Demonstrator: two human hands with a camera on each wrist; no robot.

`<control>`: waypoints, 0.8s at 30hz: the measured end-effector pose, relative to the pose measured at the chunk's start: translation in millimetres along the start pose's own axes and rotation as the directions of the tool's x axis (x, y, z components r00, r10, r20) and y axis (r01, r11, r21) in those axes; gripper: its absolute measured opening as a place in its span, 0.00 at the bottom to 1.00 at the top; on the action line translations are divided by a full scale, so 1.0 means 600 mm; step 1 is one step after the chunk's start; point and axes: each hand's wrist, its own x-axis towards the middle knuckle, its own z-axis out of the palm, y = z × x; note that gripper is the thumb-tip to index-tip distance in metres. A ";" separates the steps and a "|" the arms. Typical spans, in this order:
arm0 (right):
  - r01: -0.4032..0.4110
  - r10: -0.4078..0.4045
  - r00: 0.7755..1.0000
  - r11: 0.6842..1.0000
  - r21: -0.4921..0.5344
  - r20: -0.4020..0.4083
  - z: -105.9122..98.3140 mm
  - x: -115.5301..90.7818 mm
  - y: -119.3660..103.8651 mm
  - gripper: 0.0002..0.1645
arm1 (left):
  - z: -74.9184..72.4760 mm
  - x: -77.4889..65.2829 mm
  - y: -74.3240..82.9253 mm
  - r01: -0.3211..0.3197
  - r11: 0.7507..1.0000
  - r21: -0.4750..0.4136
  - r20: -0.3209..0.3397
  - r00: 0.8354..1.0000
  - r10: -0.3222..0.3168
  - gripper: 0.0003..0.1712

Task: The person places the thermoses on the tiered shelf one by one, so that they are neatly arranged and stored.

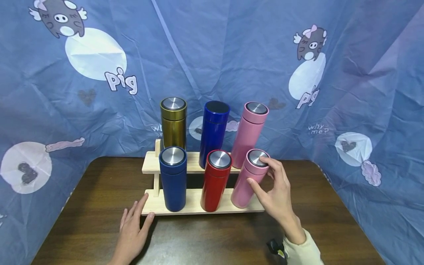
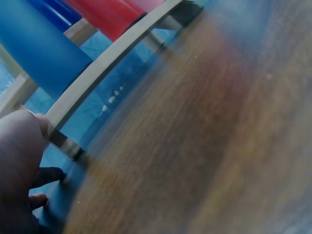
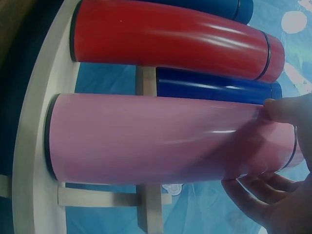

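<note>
My right hand [image 1: 276, 195] grips the front pink thermos [image 1: 245, 187] near its top, thumb on one side and fingers on the other. That thermos stands on the lower shelf of a two-tier wooden rack [image 1: 192, 206]; in the right wrist view its base meets the shelf. At the rack's left end, my left hand [image 1: 132, 230] touches the lower shelf's corner with fairly straight fingers. Its other fingertips reach down beside the shelf in the left wrist view. A red thermos [image 1: 215, 187] and a dark blue thermos [image 1: 173, 187] share the lower shelf.
On the upper shelf stand a gold thermos [image 1: 173, 129], a shiny blue thermos [image 1: 213, 136] and another pink thermos [image 1: 248, 136]. The rack sits on a brown wooden table [image 1: 198, 239]. Behind hangs a blue printed cloth [image 1: 212, 44]. A small black object [image 1: 275, 246] lies by the right sleeve.
</note>
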 end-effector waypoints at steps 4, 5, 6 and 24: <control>-0.010 0.010 1.000 1.000 -0.008 -0.005 -0.002 0.000 0.001 0.48 | 0.001 0.001 -0.001 -0.014 1.000 -0.002 -0.012 1.000 0.014 0.35; -0.013 0.013 1.000 1.000 -0.009 -0.005 -0.002 0.000 0.002 0.48 | 0.002 0.001 -0.001 -0.018 1.000 -0.002 -0.014 1.000 0.018 0.35; -0.015 0.015 1.000 1.000 -0.012 -0.005 -0.003 0.000 0.002 0.49 | 0.002 0.002 -0.001 -0.021 1.000 -0.004 -0.014 1.000 0.021 0.35; -0.045 0.048 0.999 0.984 -0.172 0.010 -0.075 -0.009 0.044 0.36 | -0.039 0.021 0.009 0.024 0.998 0.051 0.103 0.994 -0.030 0.34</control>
